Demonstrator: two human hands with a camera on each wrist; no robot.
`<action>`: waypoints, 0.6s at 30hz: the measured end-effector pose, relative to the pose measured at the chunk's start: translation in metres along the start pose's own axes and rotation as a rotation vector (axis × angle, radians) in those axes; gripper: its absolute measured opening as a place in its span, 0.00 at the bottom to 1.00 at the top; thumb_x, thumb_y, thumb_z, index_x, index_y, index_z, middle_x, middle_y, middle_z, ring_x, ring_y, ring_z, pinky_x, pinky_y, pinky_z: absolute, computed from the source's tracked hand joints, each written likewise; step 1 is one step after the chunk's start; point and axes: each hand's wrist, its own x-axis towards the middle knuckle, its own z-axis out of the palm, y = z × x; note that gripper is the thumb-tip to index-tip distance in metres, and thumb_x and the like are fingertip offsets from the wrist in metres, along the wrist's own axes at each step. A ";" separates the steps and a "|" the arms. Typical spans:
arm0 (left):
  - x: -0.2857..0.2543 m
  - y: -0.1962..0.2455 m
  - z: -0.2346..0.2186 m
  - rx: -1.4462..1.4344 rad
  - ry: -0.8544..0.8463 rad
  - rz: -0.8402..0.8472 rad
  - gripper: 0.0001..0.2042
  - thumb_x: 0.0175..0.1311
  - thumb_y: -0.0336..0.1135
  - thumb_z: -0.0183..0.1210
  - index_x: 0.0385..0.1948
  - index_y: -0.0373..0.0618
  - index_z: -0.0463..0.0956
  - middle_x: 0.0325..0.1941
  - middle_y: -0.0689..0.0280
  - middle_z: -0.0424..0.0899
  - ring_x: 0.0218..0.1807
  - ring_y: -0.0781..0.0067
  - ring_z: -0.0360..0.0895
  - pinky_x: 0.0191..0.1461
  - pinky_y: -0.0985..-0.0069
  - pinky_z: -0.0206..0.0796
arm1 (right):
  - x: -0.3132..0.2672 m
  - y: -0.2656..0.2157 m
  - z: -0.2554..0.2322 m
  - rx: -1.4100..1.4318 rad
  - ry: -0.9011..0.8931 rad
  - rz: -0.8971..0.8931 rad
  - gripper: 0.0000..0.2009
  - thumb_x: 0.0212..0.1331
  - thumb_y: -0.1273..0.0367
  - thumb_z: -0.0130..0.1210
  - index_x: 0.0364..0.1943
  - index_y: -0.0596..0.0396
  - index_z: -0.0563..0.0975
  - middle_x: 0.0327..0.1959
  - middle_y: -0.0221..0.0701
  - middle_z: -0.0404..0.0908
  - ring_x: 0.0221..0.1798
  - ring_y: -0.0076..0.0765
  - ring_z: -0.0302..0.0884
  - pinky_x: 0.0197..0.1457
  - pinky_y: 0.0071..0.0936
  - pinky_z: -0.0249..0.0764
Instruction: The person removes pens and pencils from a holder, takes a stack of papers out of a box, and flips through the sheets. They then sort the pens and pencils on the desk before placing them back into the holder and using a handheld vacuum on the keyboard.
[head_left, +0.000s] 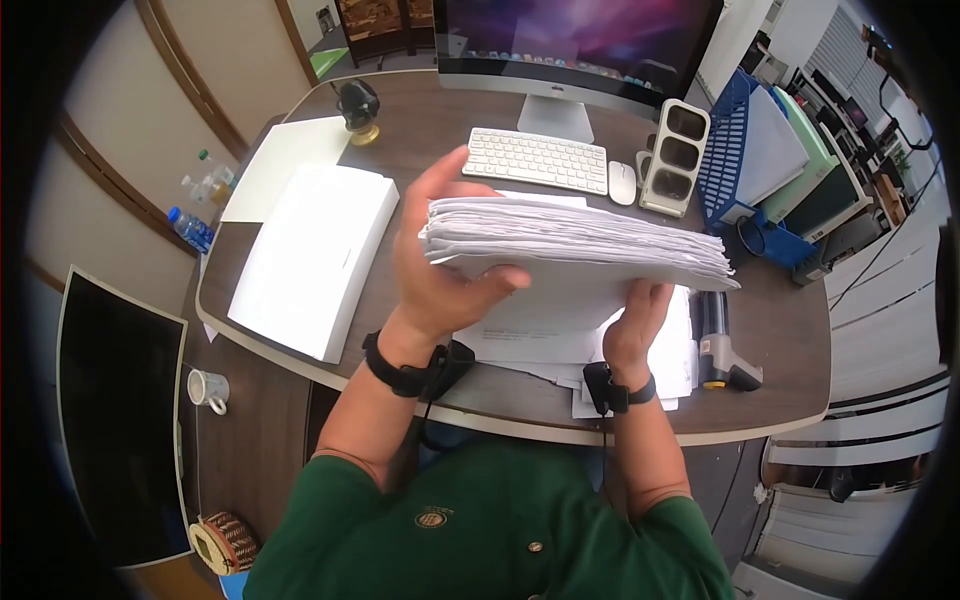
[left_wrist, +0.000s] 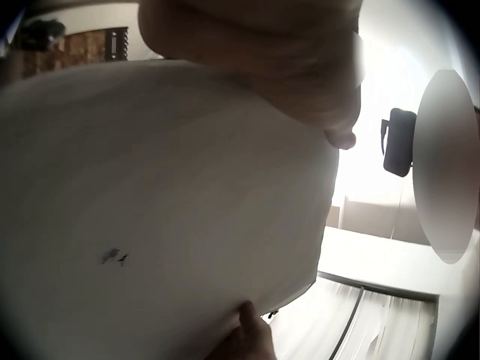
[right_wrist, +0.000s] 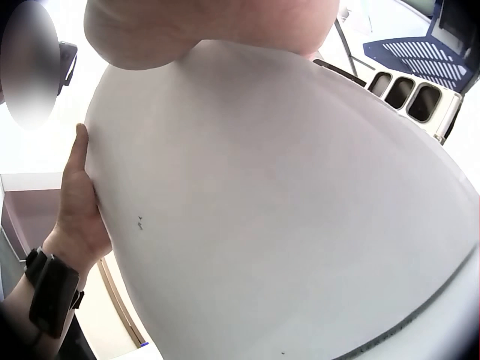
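Note:
A thick stack of white paper [head_left: 580, 235] is raised over the desk, its layered sheet edges turned up toward the head camera. My left hand [head_left: 440, 260] grips its left end, thumb across the near face and fingers behind. Against the near face on the right, my right hand [head_left: 637, 325] presses with fairly straight fingers. In the right wrist view the left hand [right_wrist: 79, 214] shows at the stack's side. The sheet's broad face [left_wrist: 172, 195] fills much of the left wrist view. Beneath the raised stack lie loose printed sheets [head_left: 530, 345].
Another thick white paper stack [head_left: 310, 255] lies at left. Behind are a keyboard [head_left: 537, 160], a mouse [head_left: 622, 183] and a monitor [head_left: 560, 70]. A blue file rack [head_left: 727, 150] stands at right, near a small handheld device [head_left: 725, 360]. A mug [head_left: 208, 388] sits at lower left.

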 end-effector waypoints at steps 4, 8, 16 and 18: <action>-0.006 -0.007 0.002 0.007 0.063 -0.010 0.58 0.44 0.46 0.84 0.74 0.33 0.52 0.53 0.60 0.81 0.56 0.68 0.82 0.60 0.71 0.74 | -0.001 -0.005 0.003 0.019 -0.033 -0.017 0.17 0.79 0.72 0.40 0.65 0.65 0.65 0.55 0.33 0.74 0.53 0.24 0.69 0.60 0.22 0.65; -0.014 -0.008 -0.001 0.062 0.016 -0.099 0.56 0.46 0.41 0.83 0.74 0.32 0.52 0.57 0.59 0.81 0.58 0.67 0.81 0.62 0.71 0.73 | 0.000 -0.003 -0.001 -0.051 -0.105 -0.045 0.20 0.80 0.71 0.37 0.70 0.67 0.62 0.66 0.39 0.71 0.66 0.32 0.67 0.72 0.29 0.60; -0.044 -0.039 -0.002 0.098 -0.036 -0.168 0.38 0.56 0.34 0.77 0.69 0.35 0.68 0.61 0.58 0.81 0.61 0.66 0.79 0.66 0.69 0.71 | -0.004 0.015 -0.006 0.040 -0.103 -0.035 0.16 0.78 0.73 0.42 0.65 0.65 0.66 0.56 0.34 0.75 0.55 0.26 0.70 0.63 0.24 0.65; -0.049 -0.047 -0.003 0.288 -0.090 -0.085 0.30 0.54 0.28 0.76 0.60 0.33 0.75 0.58 0.57 0.84 0.58 0.67 0.82 0.63 0.68 0.75 | -0.003 0.014 -0.005 -0.006 -0.090 -0.053 0.16 0.78 0.73 0.42 0.64 0.65 0.66 0.56 0.34 0.75 0.55 0.26 0.70 0.63 0.24 0.65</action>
